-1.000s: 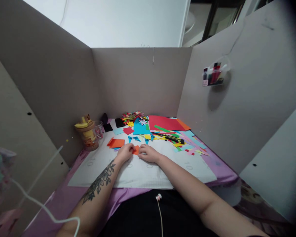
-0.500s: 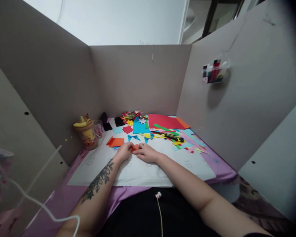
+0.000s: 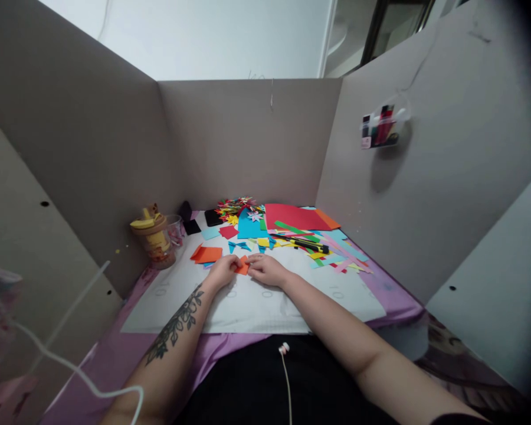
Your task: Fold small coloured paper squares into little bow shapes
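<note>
A small piece of orange paper (image 3: 243, 268) lies between my two hands, over the white sheet (image 3: 292, 313). My left hand (image 3: 223, 271) pinches its left side between thumb and fingers. At the right edge, my right hand (image 3: 266, 271) has its thumb and fingertips closed on the paper; the exact grip is too small to make out. Just beyond my left hand rests a pile of orange paper squares (image 3: 206, 254). Several folded blue paper pieces (image 3: 239, 246) sit behind my hands, beside a small yellow square (image 3: 263, 242).
Paper strips (image 3: 340, 248) and a yellow-and-black cutter (image 3: 312, 245) lie at right, before a large red sheet (image 3: 294, 217). Folded paper stars (image 3: 234, 206) are heaped at the back. A yellow-lidded cup (image 3: 154, 239) stands left. Grey panels (image 3: 248, 136) enclose the table.
My right hand has shifted slightly right, uncovering more of the orange paper, which now looks flatter. My left hand stays on it. The view has moved a little.
</note>
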The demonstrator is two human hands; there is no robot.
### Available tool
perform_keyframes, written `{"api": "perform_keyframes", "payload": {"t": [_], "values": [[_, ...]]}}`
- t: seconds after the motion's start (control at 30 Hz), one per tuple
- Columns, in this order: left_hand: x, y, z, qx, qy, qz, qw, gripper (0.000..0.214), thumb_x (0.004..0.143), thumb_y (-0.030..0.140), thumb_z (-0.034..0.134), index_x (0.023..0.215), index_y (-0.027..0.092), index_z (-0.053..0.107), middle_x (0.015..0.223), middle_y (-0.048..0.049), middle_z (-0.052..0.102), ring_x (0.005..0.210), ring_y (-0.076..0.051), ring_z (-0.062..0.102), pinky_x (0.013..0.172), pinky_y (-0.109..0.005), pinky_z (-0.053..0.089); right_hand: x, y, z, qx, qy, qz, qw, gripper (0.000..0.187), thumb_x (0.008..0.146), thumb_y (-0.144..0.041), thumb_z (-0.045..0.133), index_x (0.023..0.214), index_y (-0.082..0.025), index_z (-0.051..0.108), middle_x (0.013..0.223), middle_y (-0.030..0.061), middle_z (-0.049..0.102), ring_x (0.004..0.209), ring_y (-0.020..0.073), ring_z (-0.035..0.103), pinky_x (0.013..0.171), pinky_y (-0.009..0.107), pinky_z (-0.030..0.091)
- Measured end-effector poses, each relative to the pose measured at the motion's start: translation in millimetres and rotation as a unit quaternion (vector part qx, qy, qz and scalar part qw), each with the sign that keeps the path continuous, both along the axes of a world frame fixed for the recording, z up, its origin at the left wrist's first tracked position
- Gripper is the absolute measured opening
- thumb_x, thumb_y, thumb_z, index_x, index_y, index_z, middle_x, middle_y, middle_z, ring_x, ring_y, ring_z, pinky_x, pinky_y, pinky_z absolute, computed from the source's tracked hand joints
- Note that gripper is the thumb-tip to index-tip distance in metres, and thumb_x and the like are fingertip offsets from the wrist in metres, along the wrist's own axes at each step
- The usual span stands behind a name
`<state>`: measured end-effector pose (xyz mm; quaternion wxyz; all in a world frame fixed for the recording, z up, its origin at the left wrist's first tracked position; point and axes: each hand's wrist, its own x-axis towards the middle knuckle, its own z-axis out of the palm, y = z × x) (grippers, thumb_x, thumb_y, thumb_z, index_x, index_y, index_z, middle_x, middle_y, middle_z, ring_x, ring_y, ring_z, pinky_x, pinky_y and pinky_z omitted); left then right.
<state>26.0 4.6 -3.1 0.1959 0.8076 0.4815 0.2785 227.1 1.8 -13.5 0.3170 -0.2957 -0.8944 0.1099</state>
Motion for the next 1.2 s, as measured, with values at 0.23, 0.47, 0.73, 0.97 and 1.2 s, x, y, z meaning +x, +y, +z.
{"api": "perform_keyframes", "payload": {"t": [0.23, 0.47, 0.73, 0.97, 1.2], "values": [[2.3, -1.5, 2.4, 0.031, -0.023, 0.029, 0.999, 0.021, 0.080, 0.017, 0.040, 0.081, 0.018, 0.061, 0.082, -0.0033, 0.064, 0.078, -0.016, 0.057, 0.072, -0.026, 0.043, -3.4, -3.7, 4.1, -0.003, 0.033, 0.053, 0.998, 0.021, 0.081, -0.018, 0.050, 0.089, -0.020, 0.070, 0.095, 0.0060, 0.070, 0.104, 0.0179, 0.058, 0.097, 0.039, 0.040], [6.4, -12.1, 12.8, 0.059, -0.046, 0.021, 0.997, 0.024, 0.079, 0.034, 0.050, 0.093, 0.019, 0.062, 0.092, -0.0026, 0.065, 0.076, -0.014, 0.056, 0.071, -0.025, 0.043, 0.3, -8.4, 11.5, -0.094, 0.196, -0.031, 0.976, 0.020, 0.082, -0.028, 0.053, 0.081, -0.016, 0.070, 0.087, 0.0080, 0.069, 0.085, 0.0175, 0.064, 0.078, 0.032, 0.050], [11.1, -15.4, 13.9, 0.010, -0.115, -0.041, 0.992, 0.021, 0.079, 0.030, 0.050, 0.089, 0.015, 0.061, 0.084, -0.0030, 0.065, 0.072, -0.013, 0.057, 0.066, -0.023, 0.043, -6.0, -5.0, 6.5, -0.152, 0.234, -0.002, 0.960, 0.030, 0.068, -0.007, 0.047, 0.086, -0.017, 0.070, 0.090, 0.0048, 0.068, 0.084, 0.0160, 0.062, 0.080, 0.030, 0.048], [9.7, -7.2, 7.9, -0.034, -0.227, -0.011, 0.973, 0.014, 0.077, 0.029, 0.051, 0.082, 0.016, 0.052, 0.073, -0.0006, 0.059, 0.066, -0.012, 0.055, 0.061, -0.021, 0.043, -14.6, -9.7, 6.8, -0.190, 0.226, -0.025, 0.955, 0.047, 0.070, -0.014, 0.052, 0.117, -0.019, 0.053, 0.095, 0.0040, 0.063, 0.077, 0.0136, 0.058, 0.071, 0.026, 0.047], [12.7, -9.7, 6.8, -0.063, -0.279, -0.035, 0.957, 0.015, 0.073, 0.024, 0.056, 0.082, 0.017, 0.048, 0.070, 0.0028, 0.053, 0.061, -0.009, 0.051, 0.055, -0.018, 0.039, -16.6, -8.4, 6.2, -0.168, 0.224, -0.060, 0.958, 0.023, 0.072, -0.012, 0.045, 0.087, -0.016, 0.062, 0.080, 0.0006, 0.063, 0.073, 0.0134, 0.056, 0.067, 0.024, 0.043]]}}
